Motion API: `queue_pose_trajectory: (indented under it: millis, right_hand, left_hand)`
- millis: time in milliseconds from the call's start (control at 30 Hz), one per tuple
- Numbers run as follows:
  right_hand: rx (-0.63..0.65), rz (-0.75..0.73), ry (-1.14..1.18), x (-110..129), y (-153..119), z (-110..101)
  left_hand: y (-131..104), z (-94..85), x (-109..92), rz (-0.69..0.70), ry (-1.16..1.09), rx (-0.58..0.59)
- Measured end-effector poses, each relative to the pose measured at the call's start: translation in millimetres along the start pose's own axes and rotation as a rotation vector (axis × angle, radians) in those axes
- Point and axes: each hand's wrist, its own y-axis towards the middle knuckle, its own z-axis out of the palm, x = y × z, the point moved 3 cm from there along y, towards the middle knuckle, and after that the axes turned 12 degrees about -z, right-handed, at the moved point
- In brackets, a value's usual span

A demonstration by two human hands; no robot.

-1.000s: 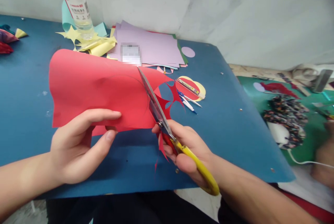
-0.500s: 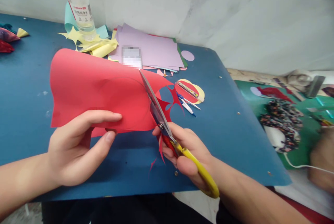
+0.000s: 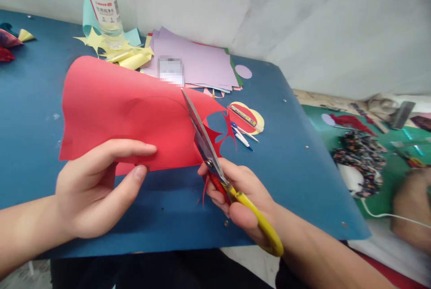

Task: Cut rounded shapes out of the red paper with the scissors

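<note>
Nearest, left hand (image 3: 90, 190) pinched the lower edge of a red sheet (image 3: 117, 109), index finger lying flat along the top face, thumb pressed up from beneath; grip closed on the paper. Right hand (image 3: 240, 194) wrapped around the yellow handles of scissors (image 3: 215, 167), fingers through the loops, grip closed on them. Blades nearly together, pointing up and away, set into the right edge of the red sheet along a faint drawn circle. Sheet held just above the blue surface (image 3: 289, 163), bowed upward in the middle, left edge drooping toward the board. Spiky red offcuts (image 3: 220, 134) hung from the sheet's right side beside the blades, one thin sliver dangling below the right hand.

Just beyond the blades, on the surface: red and yellow paper circles (image 3: 249, 120) overlapping, a narrow stick-like item lying across them, and two pens (image 3: 240, 136) close beside. Farther back, a stack of lilac paper (image 3: 198, 62) with other colours showing beneath its edges, and a small lilac disc (image 3: 243, 71) just right of it. Left of the stack, yellow scraps (image 3: 124, 55) heaped around the foot of a clear plastic bottle (image 3: 106, 10). At the far left edge, a few folded coloured pieces (image 3: 13, 39). To the right, off the blue board, a green mat (image 3: 397, 145) with a patterned cloth bundle, blurred.
</note>
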Motion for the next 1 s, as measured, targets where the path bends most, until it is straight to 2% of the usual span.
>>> queue_pose_trajectory:
  millis: [533,867,1000]
  right_hand:
    - [-0.015,-0.015,-0.007,13.3,5.9,2.4]
    - [-0.028,0.02,-0.077,11.3,3.2,1.5]
    - [-0.009,-0.01,-0.111,8.0,0.9,-0.9]
  left_hand:
    - [-1.2,-0.2,2.1,-0.041,-0.042,-0.055]
    - [-0.4,-2.7,-0.9,-0.037,0.01,-0.079]
    - [-0.8,-2.1,-0.9,-0.052,0.011,-0.084]
